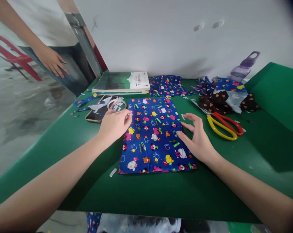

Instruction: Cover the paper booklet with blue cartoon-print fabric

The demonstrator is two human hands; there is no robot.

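A blue cloth (156, 139) printed with cartoon animals lies flat on the green table. At its upper left edge is my left hand (116, 124), thumb and fingers pressed together; whatever sits between the tips is too small to name. Just behind those fingers rests a clear tape roll (116, 104). My right hand (197, 139) touches the cloth's right edge, its fingers apart and curved, and a small pale strip (183, 116) shows by the index fingertip. Scissors (221, 124) with red and yellow handles lie to the right.
Stacked books (122, 82), a phone (97, 114) and cloth scraps (164, 84) lie on the green table (146, 197). At the back right are brown fabric (215, 102) and a purple bottle (242, 69). A person's hand (51, 61) hangs beyond the left edge, near a red chair (12, 53).
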